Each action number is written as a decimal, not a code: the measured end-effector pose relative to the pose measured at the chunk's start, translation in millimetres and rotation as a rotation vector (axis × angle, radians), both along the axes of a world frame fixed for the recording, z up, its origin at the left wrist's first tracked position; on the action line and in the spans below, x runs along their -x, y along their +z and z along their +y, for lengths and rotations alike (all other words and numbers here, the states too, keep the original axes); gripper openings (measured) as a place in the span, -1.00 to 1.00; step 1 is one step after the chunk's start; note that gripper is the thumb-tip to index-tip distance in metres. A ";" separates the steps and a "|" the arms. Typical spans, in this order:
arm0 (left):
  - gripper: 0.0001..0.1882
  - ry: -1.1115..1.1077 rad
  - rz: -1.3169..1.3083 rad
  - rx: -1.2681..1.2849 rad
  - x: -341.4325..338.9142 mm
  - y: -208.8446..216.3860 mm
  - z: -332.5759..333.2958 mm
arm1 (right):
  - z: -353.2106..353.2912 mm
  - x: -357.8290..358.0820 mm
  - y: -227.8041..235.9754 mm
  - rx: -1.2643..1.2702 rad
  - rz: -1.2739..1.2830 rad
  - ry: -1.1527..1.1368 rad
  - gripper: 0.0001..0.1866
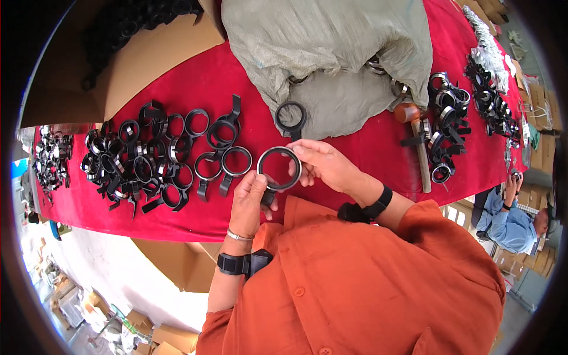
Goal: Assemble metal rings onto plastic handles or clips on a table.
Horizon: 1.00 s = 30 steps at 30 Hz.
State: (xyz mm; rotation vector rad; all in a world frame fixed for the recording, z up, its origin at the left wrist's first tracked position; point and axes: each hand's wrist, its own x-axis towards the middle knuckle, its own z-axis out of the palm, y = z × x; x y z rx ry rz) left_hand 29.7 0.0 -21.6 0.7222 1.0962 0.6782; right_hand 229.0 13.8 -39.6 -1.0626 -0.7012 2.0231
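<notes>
Both my hands hold one black ring (269, 152) with a silvery inner edge and a short black tab pointing down. My left hand (248, 195) pinches its lower left side near the tab, thumb on the rim. At the right side of the ring, the fingers of my right hand (328, 164) grip the rim. Just beyond my right fingertips lies another tabbed black ring (290, 128), at the edge of a grey woven sack (337, 100). Left of my hands, several similar rings (236, 173) lie on the red cloth (201, 222), merging into a larger heap (142, 168).
A mallet (423, 157) with an orange-brown head lies right of the sack, beside more black rings (444, 130). Further rings lie at the far right and far left. An open cardboard box (154, 71) with black parts stands at back left. A person in blue (509, 219) is at the right.
</notes>
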 end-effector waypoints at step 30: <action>-0.71 -0.044 1.404 -0.791 150.3 -45.2 33.6 | 108.6 -58.7 -66.2 -0.750 -1.116 -0.156 -0.72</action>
